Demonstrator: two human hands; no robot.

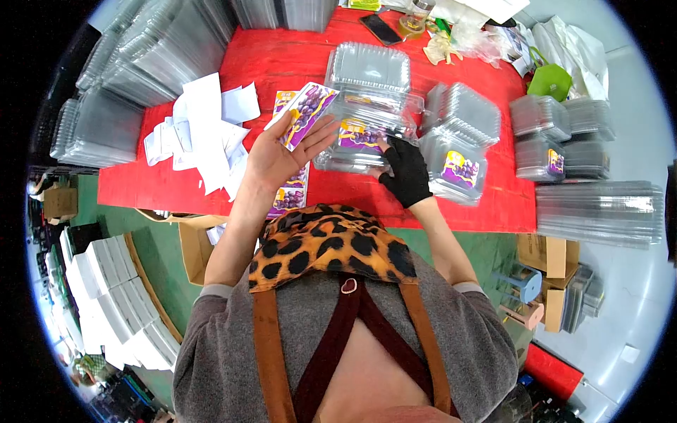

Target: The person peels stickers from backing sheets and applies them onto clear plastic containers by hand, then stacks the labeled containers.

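My left hand (pixel 285 155) is turned palm up, with a grape-printed label (pixel 310 113) held at the thumb and its fingers stretched out. Under my right hand (pixel 407 173), in a black fingerless glove, lies a clear plastic clamshell box (pixel 338 156). A purple and yellow grape label (pixel 360 135) is on that box. The right fingers are apart and touch the box near the label's right end. More printed labels (pixel 289 197) lie partly hidden beneath my left wrist.
Stacked clear boxes (pixel 370 67) stand behind the labelled one, with more boxes (pixel 462 113) to the right. White paper pieces (pixel 204 134) are heaped on the red table (pixel 282 53). Tall stacks of clear plastic (pixel 159 53) line the left; a phone (pixel 381 28) and tape roll (pixel 411 27) lie at the back.
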